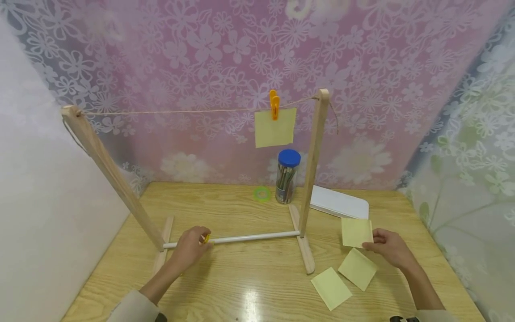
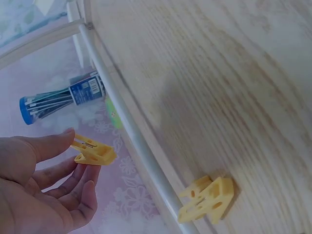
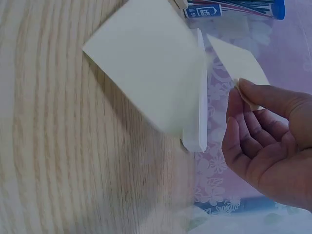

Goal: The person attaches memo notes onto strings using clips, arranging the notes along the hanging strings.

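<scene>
My left hand (image 1: 190, 248) pinches a yellow clothespin (image 2: 95, 150) between thumb and fingers, just above the white crossbar (image 1: 257, 236). A second clothespin (image 2: 208, 200) lies on the table near that bar in the left wrist view. At the right, my right hand (image 1: 390, 247) pinches the edge of a pale yellow sticky note (image 1: 356, 232), lifted off the table. Two more notes, one nearer (image 1: 331, 288) and one farther (image 1: 358, 269), lie below it. Another note (image 1: 275, 129) hangs from the string (image 1: 181, 111), clipped by an orange clothespin (image 1: 274, 105).
Two wooden posts, left (image 1: 112, 179) and right (image 1: 314, 165), hold the string above the table (image 1: 241, 286). Behind the crossbar stand a blue-lidded jar of pencils (image 1: 286, 179) and a green tape roll (image 1: 262, 194). A white flat box (image 1: 339, 203) lies right of the right post.
</scene>
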Demonstrator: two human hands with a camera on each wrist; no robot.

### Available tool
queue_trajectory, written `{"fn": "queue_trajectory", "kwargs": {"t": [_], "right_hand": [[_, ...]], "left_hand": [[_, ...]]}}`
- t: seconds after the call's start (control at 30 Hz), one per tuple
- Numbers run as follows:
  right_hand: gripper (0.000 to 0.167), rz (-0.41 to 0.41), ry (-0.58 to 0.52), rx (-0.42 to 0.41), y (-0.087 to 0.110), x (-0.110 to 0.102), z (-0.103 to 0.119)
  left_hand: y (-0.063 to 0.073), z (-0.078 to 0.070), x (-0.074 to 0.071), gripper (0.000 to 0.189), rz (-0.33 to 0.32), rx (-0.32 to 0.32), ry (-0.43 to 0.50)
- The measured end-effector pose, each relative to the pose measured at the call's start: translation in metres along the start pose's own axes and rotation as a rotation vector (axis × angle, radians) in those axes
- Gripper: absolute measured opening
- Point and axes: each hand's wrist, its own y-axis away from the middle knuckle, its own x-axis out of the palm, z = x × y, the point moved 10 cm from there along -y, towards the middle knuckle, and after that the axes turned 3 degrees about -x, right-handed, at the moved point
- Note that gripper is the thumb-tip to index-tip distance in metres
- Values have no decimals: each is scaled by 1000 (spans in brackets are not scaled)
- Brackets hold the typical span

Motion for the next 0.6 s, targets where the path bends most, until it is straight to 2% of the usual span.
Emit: {"fn": "queue_trajectory", "kwargs": {"t": [0.2,0.37,0.5,0.6], "right_hand": [[35,-78,81,-42,-3,-9,7],[36,-98,81,-89,-5,-12,18],[26,-101,34,-150,-6,-9,37],[25,-111,-33,-189,-6,-5,57]], "left_hand": [[-1,-1,-4,33,5,7,26],[-2,-6,-13,35,-6,22,32],[-4,-19,-28,36,-34,66,24],[-6,-34,-46,37,-68,102,29]]}}
